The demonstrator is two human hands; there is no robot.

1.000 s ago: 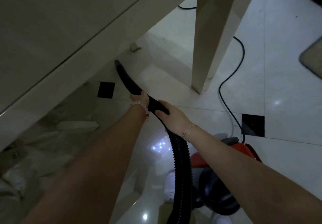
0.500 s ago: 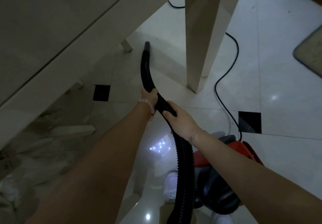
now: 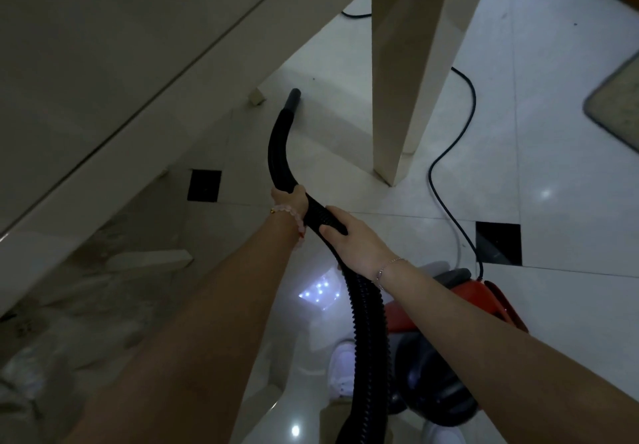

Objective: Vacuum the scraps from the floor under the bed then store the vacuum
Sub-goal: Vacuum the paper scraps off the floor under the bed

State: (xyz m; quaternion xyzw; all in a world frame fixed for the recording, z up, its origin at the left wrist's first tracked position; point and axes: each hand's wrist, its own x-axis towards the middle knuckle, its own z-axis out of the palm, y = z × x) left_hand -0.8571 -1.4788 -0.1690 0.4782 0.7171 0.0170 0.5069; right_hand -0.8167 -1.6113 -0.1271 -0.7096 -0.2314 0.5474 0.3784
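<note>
1. The canister vacuum cleaner with an orange-red top and a dark rounded body (image 3: 475,293) sits on the glossy white tiled floor (image 3: 560,174), low in view and partly hidden by the right forearm.
2. Its black ribbed hose (image 3: 366,340) rises from beside the canister towards the hands.
3. The right hand (image 3: 356,241) grips the ribbed hose from above, fingers curled over it and thumb pressed along its near side.
4. Just beyond, the left hand (image 3: 290,201) wraps round the hose where the ribbing gives way to a smooth black curved wand (image 3: 276,146); its fingers close round the tube, though most are hidden behind it.
5. The wand arcs upward and away, and its narrow grey-black tip (image 3: 294,95) points at the floor just beside a small cream bed foot (image 3: 256,98).
6. The cream bed frame (image 3: 138,73) slants across the left, with pale flat scraps (image 3: 148,259) in the shadow beneath it.
7. A thin black power cord (image 3: 449,153) snakes past a tall cream post (image 3: 404,73) on the right.
</note>
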